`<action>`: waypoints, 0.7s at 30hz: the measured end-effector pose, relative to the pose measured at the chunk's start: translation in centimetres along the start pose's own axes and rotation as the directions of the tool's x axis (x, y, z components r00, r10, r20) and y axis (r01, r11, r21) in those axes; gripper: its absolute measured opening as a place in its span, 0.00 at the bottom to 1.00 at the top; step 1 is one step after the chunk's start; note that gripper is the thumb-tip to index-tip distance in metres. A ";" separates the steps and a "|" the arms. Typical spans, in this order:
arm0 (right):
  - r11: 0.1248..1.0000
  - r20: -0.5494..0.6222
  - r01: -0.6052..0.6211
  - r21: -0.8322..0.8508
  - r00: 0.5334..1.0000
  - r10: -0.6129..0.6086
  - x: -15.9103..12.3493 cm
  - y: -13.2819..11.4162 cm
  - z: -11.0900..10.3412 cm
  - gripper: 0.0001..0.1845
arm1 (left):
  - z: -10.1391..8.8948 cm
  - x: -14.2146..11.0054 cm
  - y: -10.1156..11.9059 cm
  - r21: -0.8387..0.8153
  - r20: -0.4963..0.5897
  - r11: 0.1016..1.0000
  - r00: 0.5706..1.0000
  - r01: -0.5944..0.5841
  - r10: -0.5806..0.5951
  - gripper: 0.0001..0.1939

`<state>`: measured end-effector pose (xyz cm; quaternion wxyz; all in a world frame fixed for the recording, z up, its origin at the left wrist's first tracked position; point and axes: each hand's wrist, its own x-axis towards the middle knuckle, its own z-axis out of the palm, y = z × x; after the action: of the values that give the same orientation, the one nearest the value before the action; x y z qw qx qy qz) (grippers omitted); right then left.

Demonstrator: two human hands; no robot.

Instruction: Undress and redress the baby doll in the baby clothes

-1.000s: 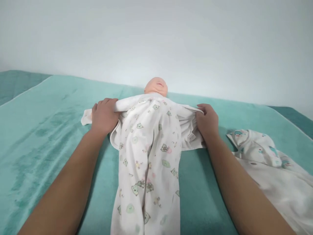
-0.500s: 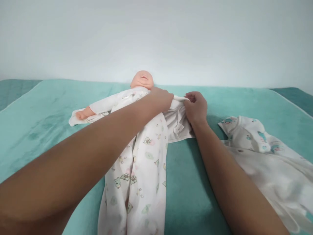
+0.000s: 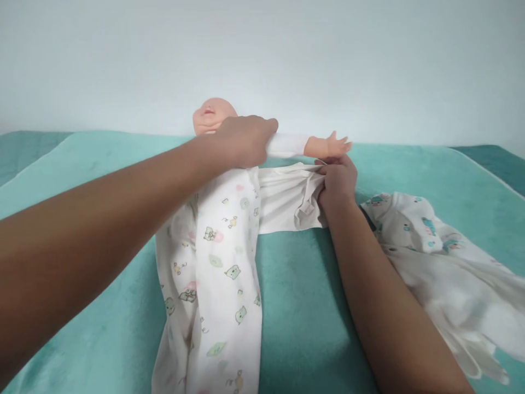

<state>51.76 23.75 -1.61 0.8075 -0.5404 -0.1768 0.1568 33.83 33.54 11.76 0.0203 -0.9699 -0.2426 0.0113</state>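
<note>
A baby doll (image 3: 215, 116) lies on its back, wearing patterned white trousers (image 3: 229, 262) and a white sleeve (image 3: 287, 144) down to the wrist. My left hand (image 3: 248, 139) is closed round the doll's upper arm near the shoulder, and that arm stretches to the right with its small hand (image 3: 334, 146) bare. Below it spreads an opened white garment panel (image 3: 283, 200), its inner side and a tag (image 3: 307, 208) showing. My right hand (image 3: 338, 178) grips the panel's outer edge under the doll's hand; its fingertips are partly hidden in the cloth.
A second white baby garment (image 3: 418, 230) with teal print lies crumpled at the right, close to my right forearm. Everything rests on a teal blanket (image 3: 303, 306). A pale wall (image 3: 262, 54) rises behind the doll's head.
The doll's arm is now raised and drawn out to the right, above the cloth. Its head and body have shifted left and tilted. My left hand has moved up and left.
</note>
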 end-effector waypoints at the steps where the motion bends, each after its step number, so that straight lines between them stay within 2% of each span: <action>1: 0.999 0.019 -0.014 0.044 1.000 0.013 0.2 0.0 -0.2 0.11 | 0.6 0.1 0.5 0.002 -0.003 1.000 1.000 -0.018 0.018 0.18; 3: 0.995 0.028 -0.036 0.097 0.999 0.033 0.6 -0.1 -0.7 0.12 | 1.7 0.5 1.6 -0.004 0.030 1.000 0.999 -0.021 0.021 0.17; 5: 0.999 -0.003 -0.022 0.043 1.000 0.022 0.8 -0.4 -1.0 0.11 | 2.5 0.8 2.0 -0.047 0.082 0.999 0.997 0.012 -0.008 0.16; 7: 0.984 -0.011 0.100 -0.147 0.995 -0.102 0.3 -0.9 -0.8 0.08 | 2.8 0.3 1.5 -0.133 0.055 0.990 0.998 0.047 -0.040 0.15; 8: 0.946 0.035 0.196 -0.258 0.980 -0.194 -0.2 -1.1 -0.4 0.06 | 3.0 -0.4 0.9 -0.185 0.011 0.980 0.998 0.071 -0.070 0.15; 10: 0.820 0.250 0.399 -0.410 0.914 -0.320 -2.0 -1.6 0.8 0.04 | 3.3 -2.5 -0.7 -0.300 -0.115 0.945 0.978 0.133 -0.175 0.15; 11: 0.760 0.390 0.484 -0.433 0.861 -0.326 -3.0 -1.8 1.6 0.04 | 3.6 -3.8 -1.6 -0.363 -0.177 0.918 0.955 0.160 -0.236 0.16; 13: 0.680 0.633 0.600 -0.422 0.732 -0.252 -5.1 -2.1 3.1 0.07 | 4.6 -6.7 -3.1 -0.505 -0.259 0.837 0.889 0.208 -0.377 0.16; 15: 0.626 0.754 0.662 -0.411 0.634 -0.175 -6.6 -2.2 4.3 0.09 | 5.8 -9.1 -4.1 -0.634 -0.253 0.735 0.834 0.240 -0.491 0.18; 16: 0.610 0.777 0.676 -0.413 0.611 -0.152 -7.0 -2.1 4.6 0.10 | 6.5 -10.0 -4.4 -0.678 -0.237 0.692 0.818 0.246 -0.524 0.19; 18: 0.605 0.787 0.671 -0.429 0.606 -0.114 -7.3 -1.9 4.9 0.13 | 7.8 -10.9 -4.6 -0.718 -0.249 0.658 0.798 0.228 -0.548 0.21; 20: 0.619 0.794 0.655 -0.432 0.602 -0.083 -7.0 -1.6 4.9 0.15 | 8.8 -11.0 -4.5 -0.698 -0.360 0.697 0.760 0.165 -0.540 0.18; 21: 0.627 0.798 0.651 -0.429 0.598 -0.075 -6.9 -1.4 4.9 0.16 | 9.2 -10.8 -4.3 -0.667 -0.439 0.734 0.728 0.130 -0.527 0.17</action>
<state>43.52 24.15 0.62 0.4234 -0.6382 -0.6363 0.0922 21.99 32.61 2.93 -0.2064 -0.8134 -0.3913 -0.3778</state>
